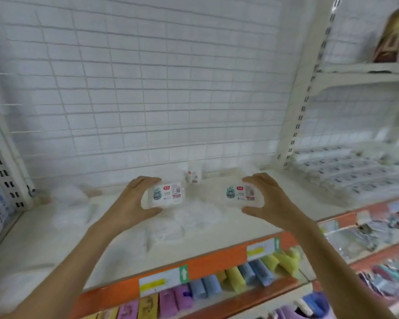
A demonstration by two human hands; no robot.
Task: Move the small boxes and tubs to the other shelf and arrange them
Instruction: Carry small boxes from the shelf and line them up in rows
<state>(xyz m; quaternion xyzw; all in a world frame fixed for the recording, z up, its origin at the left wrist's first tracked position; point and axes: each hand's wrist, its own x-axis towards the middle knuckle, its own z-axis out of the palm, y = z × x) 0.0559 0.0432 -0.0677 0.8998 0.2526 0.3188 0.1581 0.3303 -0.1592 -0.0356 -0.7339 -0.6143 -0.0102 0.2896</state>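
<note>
My left hand [134,201] grips a small clear tub with a white label [165,195], thumb below and fingers on top, held just above the cream shelf [55,238]. My right hand [267,199] grips a second identical labelled tub [241,195] the same way, level with the first. A third small labelled tub [193,175] stands upright at the back of the shelf, between and beyond my hands. On the neighbouring shelf to the right lie rows of several similar clear boxes [346,173].
A white wire-grid back panel [148,88] closes the shelf. Clear plastic wrap [194,217] lies crumpled under my hands. An orange price strip [217,261] edges the shelf front, with rolled coloured bags [235,277] below. A slotted upright post [295,125] divides the two bays.
</note>
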